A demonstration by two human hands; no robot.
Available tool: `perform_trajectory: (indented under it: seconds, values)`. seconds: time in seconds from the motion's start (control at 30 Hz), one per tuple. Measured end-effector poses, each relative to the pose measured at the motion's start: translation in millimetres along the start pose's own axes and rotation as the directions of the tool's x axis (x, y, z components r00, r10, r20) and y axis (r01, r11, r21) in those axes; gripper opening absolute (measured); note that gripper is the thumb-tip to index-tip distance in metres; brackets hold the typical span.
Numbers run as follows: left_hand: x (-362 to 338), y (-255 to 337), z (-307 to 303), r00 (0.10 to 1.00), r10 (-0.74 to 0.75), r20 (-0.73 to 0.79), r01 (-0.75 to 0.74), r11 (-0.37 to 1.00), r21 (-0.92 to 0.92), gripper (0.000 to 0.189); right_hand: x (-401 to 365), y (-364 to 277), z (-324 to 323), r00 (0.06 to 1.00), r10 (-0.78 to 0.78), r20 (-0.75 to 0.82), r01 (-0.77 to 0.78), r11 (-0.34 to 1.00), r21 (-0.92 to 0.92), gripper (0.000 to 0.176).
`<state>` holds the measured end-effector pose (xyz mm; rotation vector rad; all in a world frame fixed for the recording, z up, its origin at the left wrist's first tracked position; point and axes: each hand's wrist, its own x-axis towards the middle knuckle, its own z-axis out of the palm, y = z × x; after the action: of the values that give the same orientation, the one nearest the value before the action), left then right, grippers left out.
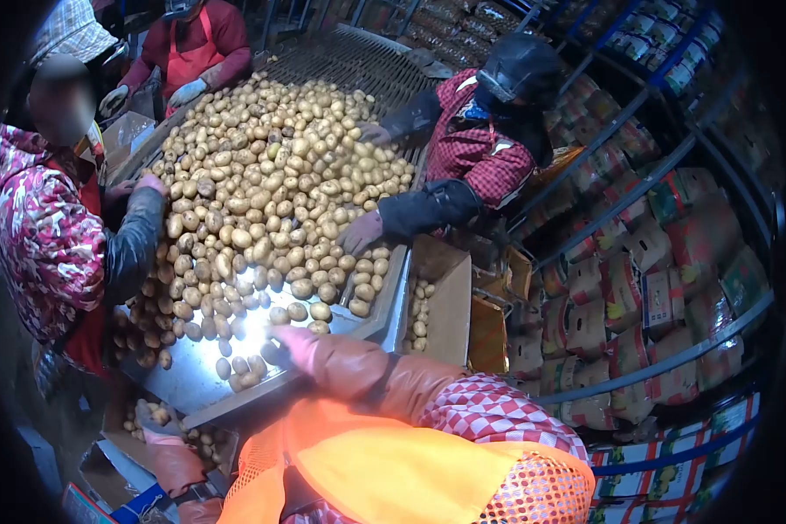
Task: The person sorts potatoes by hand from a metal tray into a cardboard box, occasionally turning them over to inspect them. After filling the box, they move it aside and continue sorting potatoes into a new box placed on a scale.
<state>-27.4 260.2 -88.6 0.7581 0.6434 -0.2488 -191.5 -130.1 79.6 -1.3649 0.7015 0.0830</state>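
Note:
My right hand [294, 348], in a pink and grey glove, reaches over the lit metal end of the sorting table [183, 375]. Its fingertips are right beside a small group of potatoes [243, 371], and glare blurs them. At lower left, my left hand [157, 425] is low over a cardboard box [122, 445] with potatoes in it, its gloved fingers stretched out. A large heap of potatoes [262, 175] covers most of the table and thins out toward my side.
Across the table, a person in a checked jacket [489, 140] rests gloved hands on the heap. Two more people, in a patterned jacket [48, 236] and a red apron [188, 61], stand opposite. A carton [441, 288] holds potatoes; stacked boxes [620, 306] fill the right behind metal rails.

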Motion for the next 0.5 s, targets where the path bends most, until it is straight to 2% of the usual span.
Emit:
perform_trajectory:
  seconds: [0.03, 0.07, 0.1, 0.13, 0.17, 0.2, 0.23, 0.27, 0.3, 0.33, 0.37, 0.4, 0.43, 0.47, 0.5]
  values:
    - [80.8, -8.7, -87.8, 0.868, 0.469, 0.162, -0.469, 0.669, 0.576, 0.025, -16.8, -32.4, -8.2, 0.911, 0.411, -0.001, -0.392, 0.870, 0.299, 0.034]
    - [70.4, 3.0, -82.5, 0.978, 0.207, 0.003, -0.187, 0.872, 0.452, 0.038, 12.1, 23.8, -29.5, 0.999, -0.024, -0.033, 0.023, 0.999, -0.036, 0.032]
    - [54.7, 11.7, -63.0, 0.990, -0.099, -0.099, 0.122, 0.956, 0.266, 0.051, -6.4, -21.0, -25.9, 0.929, 0.306, -0.207, -0.212, 0.900, 0.380, 0.034]
    - [39.9, 6.0, -39.1, 0.990, -0.097, -0.101, 0.121, 0.956, 0.266, 0.051, 37.3, 45.6, -74.8, 0.970, -0.218, -0.104, 0.199, 0.965, -0.172, 0.037]
    - [13.6, -2.4, -1.8, 0.996, -0.072, -0.044, 0.082, 0.940, 0.332, 0.055, 33.5, 17.5, -81.4, 0.976, 0.061, -0.211, -0.008, 0.970, 0.243, 0.038]
    - [-10.2, -13.6, 33.2, 0.999, -0.049, 0.015, 0.039, 0.917, 0.397, 0.060, 46.3, 20.7, -105.5, 0.918, -0.006, -0.396, 0.029, 0.998, 0.050, 0.037]
    - [-32.3, -28.7, 64.4, 0.999, -0.043, 0.007, 0.037, 0.916, 0.399, 0.060, 79.3, 54.9, -147.9, 0.920, -0.226, -0.320, 0.126, 0.944, -0.304, 0.040]
    - [-53.0, -43.2, 93.5, 0.994, -0.035, 0.102, 0.000, 0.946, 0.325, 0.056, 38.8, 1.5, -149.8, 0.813, -0.509, -0.284, 0.113, 0.616, -0.779, 0.044]
    - [-62.2, -50.9, 108.5, 0.980, -0.019, 0.198, -0.031, 0.968, 0.248, 0.052, 70.7, 22.0, -185.9, 0.831, -0.458, -0.316, -0.020, 0.543, -0.840, 0.052]
    - [-57.3, -60.7, 109.9, 0.980, -0.016, 0.197, -0.035, 0.966, 0.256, 0.052, 73.6, 22.4, -202.5, 0.816, -0.464, -0.345, -0.075, 0.507, -0.859, 0.057]
    - [-45.9, -80.0, 111.1, 0.943, 0.136, 0.305, -0.280, 0.822, 0.497, 0.046, 74.7, 19.5, -216.2, 0.796, -0.475, -0.374, -0.130, 0.469, -0.873, 0.062]
    - [-31.8, -98.8, 111.9, 0.862, 0.241, 0.445, -0.498, 0.568, 0.656, 0.041, 70.4, 11.5, -214.1, 0.794, -0.477, -0.376, -0.128, 0.473, -0.871, 0.062]
    - [-11.7, -108.5, 109.5, 0.916, 0.112, 0.385, -0.317, 0.790, 0.525, 0.043, 54.3, -4.7, -199.1, 0.837, -0.352, -0.419, -0.274, 0.393, -0.878, 0.070]
    - [-23.0, -117.4, 122.3, 0.902, 0.069, 0.427, -0.351, 0.692, 0.630, 0.042, 46.3, -9.9, -189.5, 0.854, -0.224, -0.470, -0.403, 0.286, -0.869, 0.078]
    - [-53.7, -124.1, 150.7, 0.888, 0.023, 0.459, -0.386, 0.580, 0.717, 0.041, 59.0, 18.1, -192.3, 0.893, -0.227, -0.388, -0.309, 0.317, -0.897, 0.081]
